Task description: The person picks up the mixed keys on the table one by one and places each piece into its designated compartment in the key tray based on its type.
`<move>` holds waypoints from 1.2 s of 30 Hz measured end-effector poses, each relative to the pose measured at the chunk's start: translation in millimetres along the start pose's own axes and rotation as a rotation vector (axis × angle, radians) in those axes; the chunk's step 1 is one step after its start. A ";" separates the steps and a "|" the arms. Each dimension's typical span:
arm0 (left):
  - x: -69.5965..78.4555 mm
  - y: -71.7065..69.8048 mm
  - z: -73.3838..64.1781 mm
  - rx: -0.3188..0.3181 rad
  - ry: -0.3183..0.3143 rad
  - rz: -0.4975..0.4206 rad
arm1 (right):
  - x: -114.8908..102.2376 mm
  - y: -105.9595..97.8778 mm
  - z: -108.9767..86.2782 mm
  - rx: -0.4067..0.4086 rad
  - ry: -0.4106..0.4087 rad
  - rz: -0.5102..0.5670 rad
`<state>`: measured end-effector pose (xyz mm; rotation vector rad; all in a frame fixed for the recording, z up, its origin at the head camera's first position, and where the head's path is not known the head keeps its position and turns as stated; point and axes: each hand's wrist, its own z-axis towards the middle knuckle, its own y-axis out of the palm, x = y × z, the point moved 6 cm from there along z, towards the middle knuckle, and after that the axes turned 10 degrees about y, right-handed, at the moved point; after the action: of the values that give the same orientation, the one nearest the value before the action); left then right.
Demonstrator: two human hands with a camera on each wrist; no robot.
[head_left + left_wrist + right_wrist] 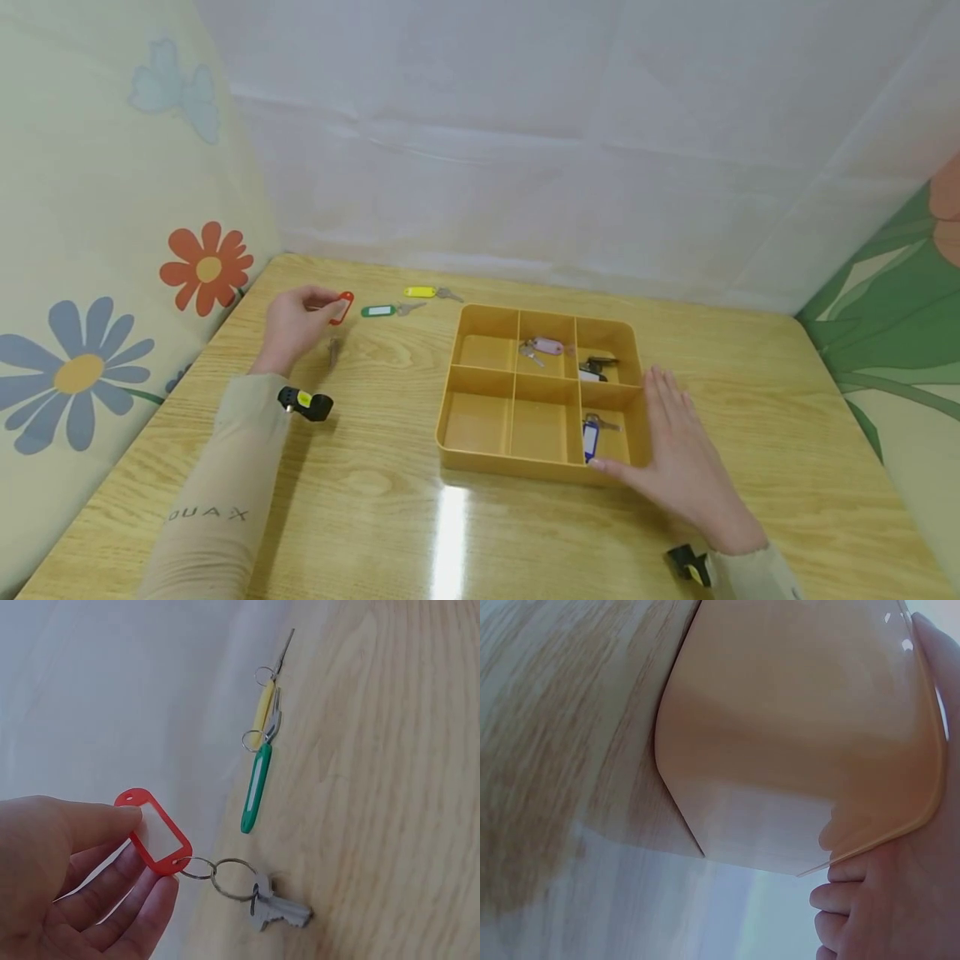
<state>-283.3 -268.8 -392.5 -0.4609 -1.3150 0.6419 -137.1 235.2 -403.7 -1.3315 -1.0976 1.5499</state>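
Sleeve (pixel 206 492) lying near left, my left hand (pixel 296 327) is pinching a red tag (pixel 161 834). My straight-fingered right hand (pixel 688 458) is touching a tray (pixel 480 418).

Clock read from tray (pixel 487 461) centre, head view. Broad passage over desk (pixel 375 500) at 7 to 9 o'clock, between left sleeve (pixel 228 467) and tray wall. Left hand (pixel 295 327) with red-tagged key (pixel 342 308) bars way farther out, between 9 and 10; green-tagged key (pixel 378 311) and yellow-tagged key (pixel 420 292) lie flat at 10. White backdrop (pixel 480 183) closes 12. Right hand (pixel 690 467) against tray blocks 4. Upright dividers (pixel 513 417) part compartments: room at 6, 8, 10; pink tag (pixel 549 345) occupies 12, black tag (pixel 592 377) 2, blue tag (pixel 591 440) 4.
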 end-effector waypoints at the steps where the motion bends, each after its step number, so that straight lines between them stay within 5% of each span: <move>1: 1.2 -0.2 0.0 0.002 0.006 0.005 | 0.0 -0.1 -0.1 -0.002 0.000 -0.001; 36: 39.5 -4.3 -1.0 0.055 0.081 -0.038 | -1.2 -0.8 -0.1 0.020 -0.010 0.008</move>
<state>-276.7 -245.6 -360.9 -0.4116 -1.2242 0.6200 -136.8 234.4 -402.6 -1.3179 -1.0817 1.5706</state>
